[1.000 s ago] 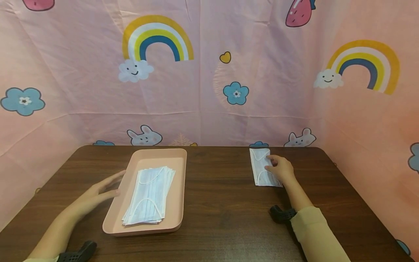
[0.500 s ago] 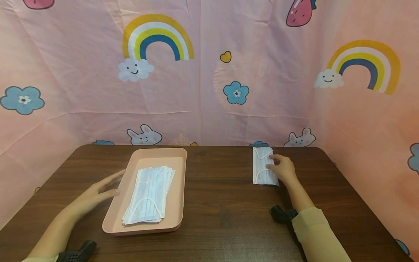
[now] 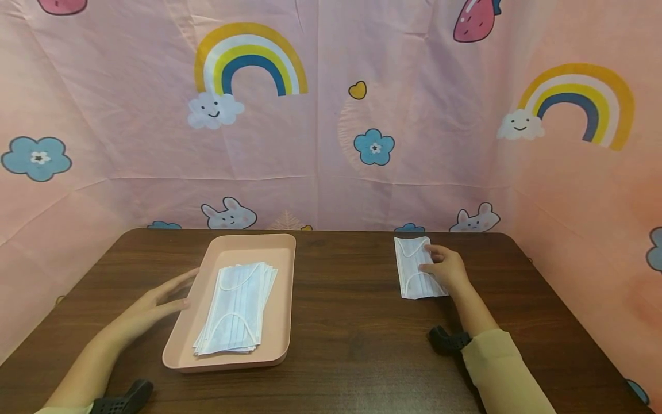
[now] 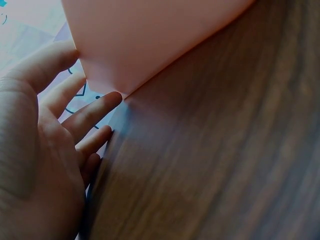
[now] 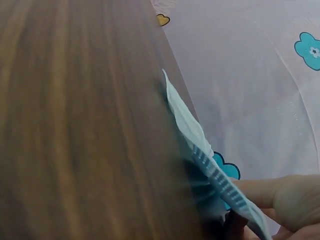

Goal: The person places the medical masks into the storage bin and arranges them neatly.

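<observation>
At the left of the table in the head view, my left hand (image 3: pixel 147 310) touches the near-left side of a pink tray (image 3: pixel 281 322) with its fingers stretched out. Several white pleated face masks (image 3: pixel 235 310) lie in a loosely fanned stack inside that tray, ear loops showing on the top one. Over at the right, my right hand (image 3: pixel 447 269) pinches the right edge of a single face mask (image 3: pixel 414 267) between thumb and fingers. The right wrist view catches this mask (image 5: pixel 190 125) nearly edge-on, tilted up from the table; part of the hand is hidden behind it.
A dark brown wooden table (image 3: pixel 351 339) lies under everything. Around its far and side edges hangs a pink printed cloth (image 3: pixel 331 115) with rainbows, flowers and rabbits. Black wrist straps (image 3: pixel 447 340) sit on both wrists.
The mask in my right hand swung slightly right and away, then came back left and nearer, tilting a little. My left hand, the tray and the stack have stayed put.
</observation>
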Demonstrator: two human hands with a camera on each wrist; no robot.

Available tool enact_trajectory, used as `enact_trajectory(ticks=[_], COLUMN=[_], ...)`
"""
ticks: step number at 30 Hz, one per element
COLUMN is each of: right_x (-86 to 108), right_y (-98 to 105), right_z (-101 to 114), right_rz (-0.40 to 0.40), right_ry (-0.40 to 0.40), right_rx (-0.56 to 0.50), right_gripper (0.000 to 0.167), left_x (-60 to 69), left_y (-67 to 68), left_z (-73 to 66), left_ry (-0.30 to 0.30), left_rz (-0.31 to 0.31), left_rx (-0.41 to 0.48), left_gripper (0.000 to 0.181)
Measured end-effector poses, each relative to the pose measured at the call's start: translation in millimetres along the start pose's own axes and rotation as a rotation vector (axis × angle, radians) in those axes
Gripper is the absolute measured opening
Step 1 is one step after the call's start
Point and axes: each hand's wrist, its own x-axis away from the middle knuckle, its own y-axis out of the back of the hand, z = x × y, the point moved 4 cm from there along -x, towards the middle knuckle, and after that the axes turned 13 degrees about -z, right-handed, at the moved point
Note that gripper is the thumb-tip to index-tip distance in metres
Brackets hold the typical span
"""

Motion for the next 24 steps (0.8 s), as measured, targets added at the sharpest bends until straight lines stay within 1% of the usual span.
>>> enact_trajectory(ticks=[4, 14, 20, 24], right_x=[-0.1, 2.5, 4.4, 6.7], right_y=[-1, -3, -4, -6], right_z=[0, 5, 13, 19], right_rz=[0.007, 0.021, 0.014, 0.006], right_ry=[-0.029, -0.044, -0.014, -0.009], right_rx=[-0.008, 0.032, 0.031, 0.024], right_gripper=[0.056, 0.054, 0.054, 0.055], left_x=[-0.3, -0.7, -0.6, -0.4], left_y=[0.2, -1.0, -0.9, -0.7], left_z=[-2.0, -4.2, -2.1, -2.7], left_ry=[-0.018, -0.021, -0.005, -0.018], left_rz=[0.001, -0.005, -0.006, -0.006], left_rx=[0.024, 0.012, 0.022, 0.039], left_gripper=[0.061, 0.061, 0.060, 0.061])
